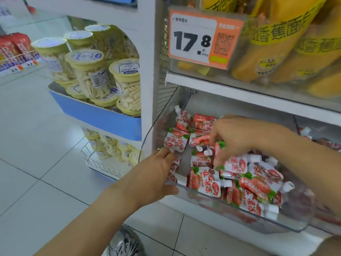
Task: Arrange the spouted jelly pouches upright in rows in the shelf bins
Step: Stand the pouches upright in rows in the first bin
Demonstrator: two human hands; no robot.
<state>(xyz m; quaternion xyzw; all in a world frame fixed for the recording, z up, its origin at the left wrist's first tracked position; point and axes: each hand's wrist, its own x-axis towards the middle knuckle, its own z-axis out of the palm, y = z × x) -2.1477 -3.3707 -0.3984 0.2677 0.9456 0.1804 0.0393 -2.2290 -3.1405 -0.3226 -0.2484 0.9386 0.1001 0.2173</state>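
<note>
Head view: right hand point(238, 137) fingers pinch pouches point(212, 145); left hand point(153, 174) grips bin point(239, 211); tag point(201, 37) reads 17.8.

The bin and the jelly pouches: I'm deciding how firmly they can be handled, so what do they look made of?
The bin looks like clear rigid plastic, glossy: the pouches show through its curved front wall. The jelly pouches look like soft printed film, slightly shiny and creased, with what seem hard white plastic spouts. The right hand pinches one; the left hand grips the bin's edge.
</note>
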